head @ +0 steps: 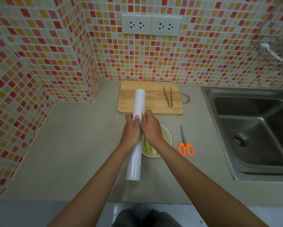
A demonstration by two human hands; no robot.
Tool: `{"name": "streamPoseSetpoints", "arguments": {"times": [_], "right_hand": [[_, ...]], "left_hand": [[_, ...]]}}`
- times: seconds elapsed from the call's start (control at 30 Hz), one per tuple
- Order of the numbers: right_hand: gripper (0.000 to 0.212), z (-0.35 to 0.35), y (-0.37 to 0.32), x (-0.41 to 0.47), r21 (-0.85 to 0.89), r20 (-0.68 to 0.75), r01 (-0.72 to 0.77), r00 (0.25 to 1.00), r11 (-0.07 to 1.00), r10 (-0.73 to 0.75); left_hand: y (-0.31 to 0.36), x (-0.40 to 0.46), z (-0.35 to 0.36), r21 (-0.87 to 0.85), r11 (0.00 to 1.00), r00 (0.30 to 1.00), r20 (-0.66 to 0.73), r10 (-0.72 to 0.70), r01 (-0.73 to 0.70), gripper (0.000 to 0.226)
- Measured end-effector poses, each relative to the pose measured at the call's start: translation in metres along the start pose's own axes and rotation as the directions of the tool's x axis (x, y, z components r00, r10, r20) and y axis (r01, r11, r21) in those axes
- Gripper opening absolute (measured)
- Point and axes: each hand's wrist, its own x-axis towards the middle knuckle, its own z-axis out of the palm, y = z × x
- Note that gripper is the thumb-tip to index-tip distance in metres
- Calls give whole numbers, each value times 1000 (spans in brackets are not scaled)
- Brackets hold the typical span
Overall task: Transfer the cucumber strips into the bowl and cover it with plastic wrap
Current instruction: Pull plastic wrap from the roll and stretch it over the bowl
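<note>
A long white roll of plastic wrap (138,105) is held above the counter, pointing away from me. My left hand (130,131) grips its middle from the left. My right hand (151,126) presses against the roll's right side, fingertips at its surface near the film edge. Under my hands stands a white bowl (167,138) with pale green cucumber strips (148,149) inside, partly hidden by the roll and my right wrist.
A wooden cutting board (152,102) with metal tongs (168,97) lies behind the bowl. Orange-handled scissors (185,143) lie right of the bowl. A steel sink (252,133) fills the right side. Tiled walls close the back and left.
</note>
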Motion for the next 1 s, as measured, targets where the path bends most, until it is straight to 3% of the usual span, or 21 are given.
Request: {"name": "streamPoseSetpoints", "arguments": {"times": [0.13, 0.3, 0.47, 0.57, 0.63, 0.73, 0.87, 1.0], "right_hand": [[34, -11, 9, 2, -46, 39, 31, 999, 998, -29], [31, -18, 17, 3, 35, 20, 10, 1000, 999, -10], [31, -25, 22, 3, 400, -40, -113, 989, 910, 141], [37, -27, 17, 8, 282, 58, -128, 992, 951, 116], [31, -25, 12, 12, 245, 71, -87, 995, 966, 72], [28, -23, 10, 16, 241, 7, -20, 1000, 970, 19], [30, -28, 13, 19, 428, -18, -108, 992, 897, 128], [35, -31, 5, 30, 297, 53, -87, 996, 951, 75]], "left_hand": [[3, -5, 8, 22, 1000, 1000, 12, -13, 12, 22], [5, -7, 7, 29, 999, 999, 19, -25, 25, 24], [7, -8, 4, 7, 999, 999, -11, -35, 35, 24], [9, -11, 5, 15, 999, 1000, 5, -30, 30, 25], [11, -13, 8, 4, 1000, 1000, 15, -27, 26, 23], [13, -14, 8, 3, 1000, 999, 24, -25, 25, 23], [14, -13, 3, 13, 1000, 1000, 20, -23, 22, 23], [15, -15, 4, 21, 1000, 999, 34, -22, 22, 24]]}}
